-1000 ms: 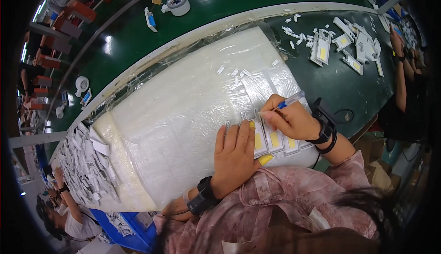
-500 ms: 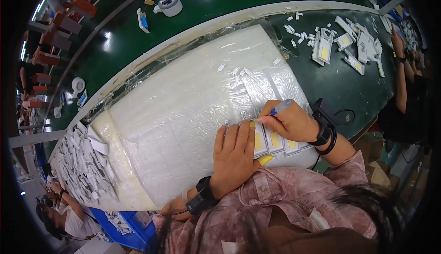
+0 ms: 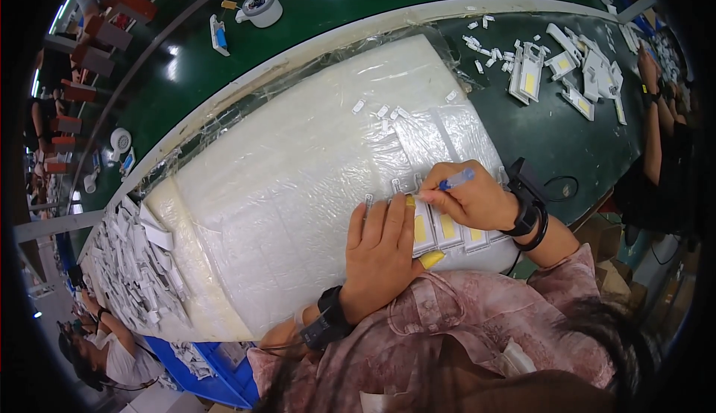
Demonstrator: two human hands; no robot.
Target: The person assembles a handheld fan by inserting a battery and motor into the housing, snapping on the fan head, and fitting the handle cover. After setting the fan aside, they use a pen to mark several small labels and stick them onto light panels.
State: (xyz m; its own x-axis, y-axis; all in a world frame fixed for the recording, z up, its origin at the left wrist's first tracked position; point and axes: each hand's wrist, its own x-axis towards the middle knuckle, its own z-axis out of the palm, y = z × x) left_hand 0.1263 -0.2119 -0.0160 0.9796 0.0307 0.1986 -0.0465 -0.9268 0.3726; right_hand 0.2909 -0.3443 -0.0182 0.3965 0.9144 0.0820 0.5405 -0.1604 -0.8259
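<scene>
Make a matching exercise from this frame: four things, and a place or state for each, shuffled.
Things:
1. blue pen
2. left hand
3. tape roll
4. pile of white parts

Places or states:
A. on the green surface at the far side, top of the view
B. heaped at the left end of the white foam pad
C. held in the right hand, tip down at the row of yellow-marked parts
D. pressed flat on the pad beside that row

Pairs: 1-C, 2-D, 3-A, 4-B
</scene>
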